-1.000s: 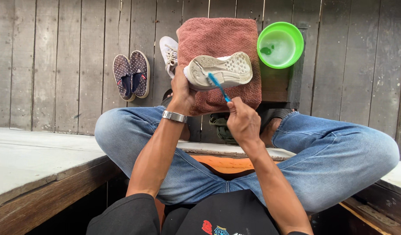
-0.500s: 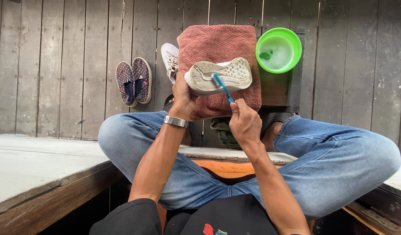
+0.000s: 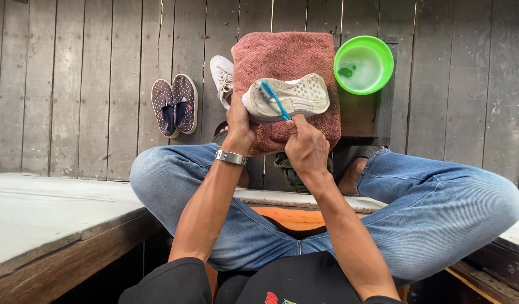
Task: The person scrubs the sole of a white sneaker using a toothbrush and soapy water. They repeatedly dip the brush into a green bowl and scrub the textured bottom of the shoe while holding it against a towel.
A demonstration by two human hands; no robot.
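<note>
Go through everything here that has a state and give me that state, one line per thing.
White sneaker: sole up, gripped by left hand.
Blue toothbrush: held by right hand, bristles on the sole.
Red towel: spread flat under the sneaker.
Green basin: upright, holds cloudy liquid.
Second white sneaker: lying beside the towel.
Patterned slip-ons: paired, unworn.

Bare arms, jeans, black top
Blue jeans [image 3: 439, 208]; black shirt [image 3: 293, 281] with a red print; silver watch [image 3: 230, 157] on the left wrist.

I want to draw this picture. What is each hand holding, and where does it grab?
The left hand holds the white shoe at one end, sole up. The right hand holds the blue toothbrush by its handle's lower end, bristles on the sole.
</note>
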